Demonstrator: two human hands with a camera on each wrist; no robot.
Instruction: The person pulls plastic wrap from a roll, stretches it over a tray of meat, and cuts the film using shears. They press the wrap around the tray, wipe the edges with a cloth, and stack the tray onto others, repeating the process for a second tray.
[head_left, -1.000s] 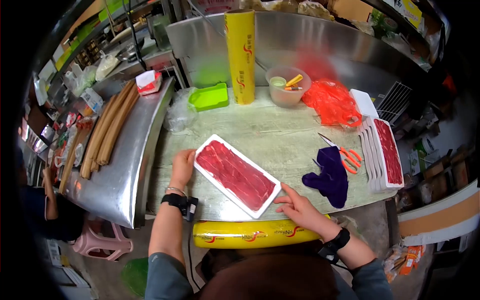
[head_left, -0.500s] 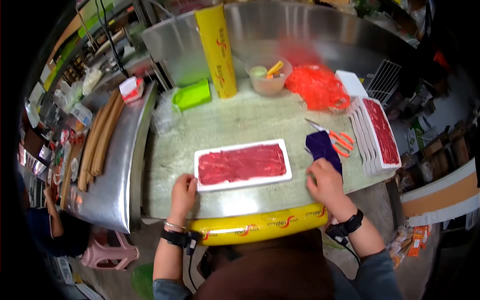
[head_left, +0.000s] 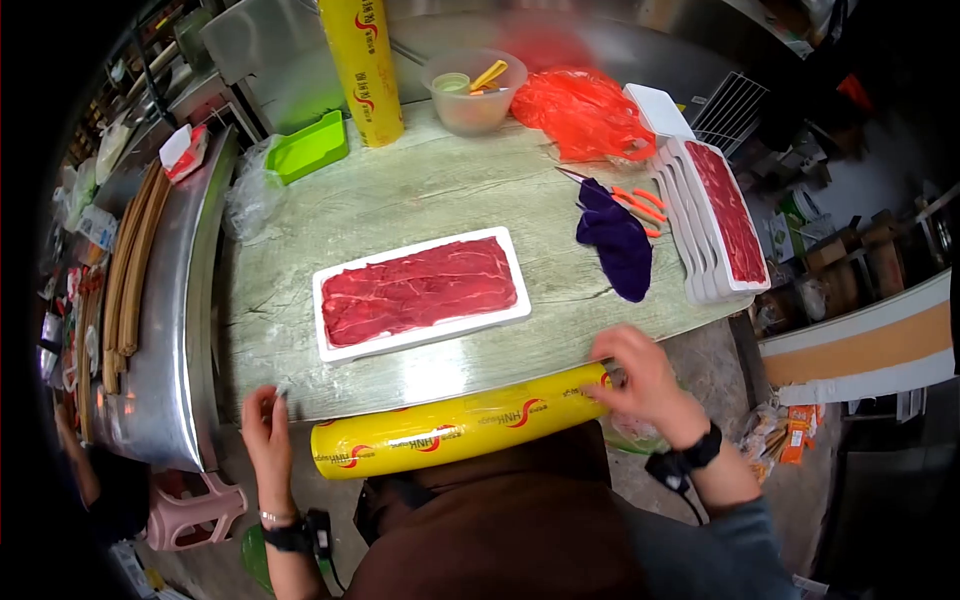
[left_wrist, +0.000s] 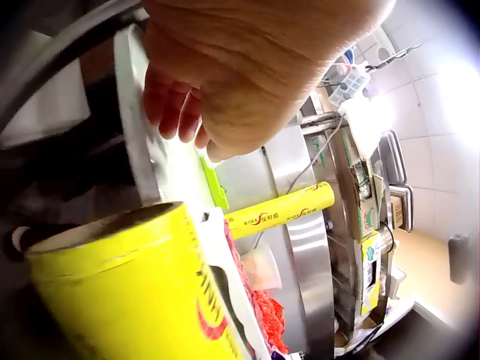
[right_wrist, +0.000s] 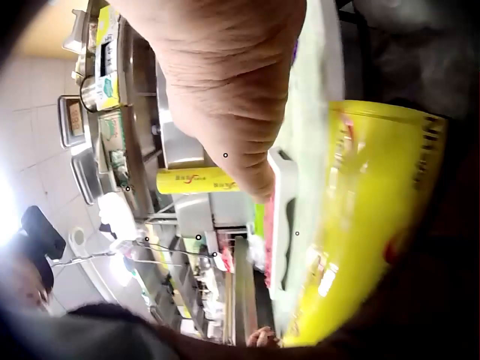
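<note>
A white tray of sliced red meat lies on the table in the head view, apart from both hands. Along the table's front edge runs a yellow roll of cling film. Beyond the roll's left end is my left hand, its fingers loosely bent; the left wrist view shows no object in its visible fingers. My right hand is at the roll's right end, fingers slightly bent and overlapping it in the head view. The right wrist view hides those fingertips behind the hand.
Right of the tray lie a dark purple cloth and orange-handled scissors. Stacked trays with meat on top stand at the table's right edge. Behind are a red bag, a plastic tub, an upright yellow roll and a green tray.
Both hands have left the meat tray, which was turned from a slant and set down farther from the front edge. The left hand moved left past the roll; the right came to the roll's right end.
</note>
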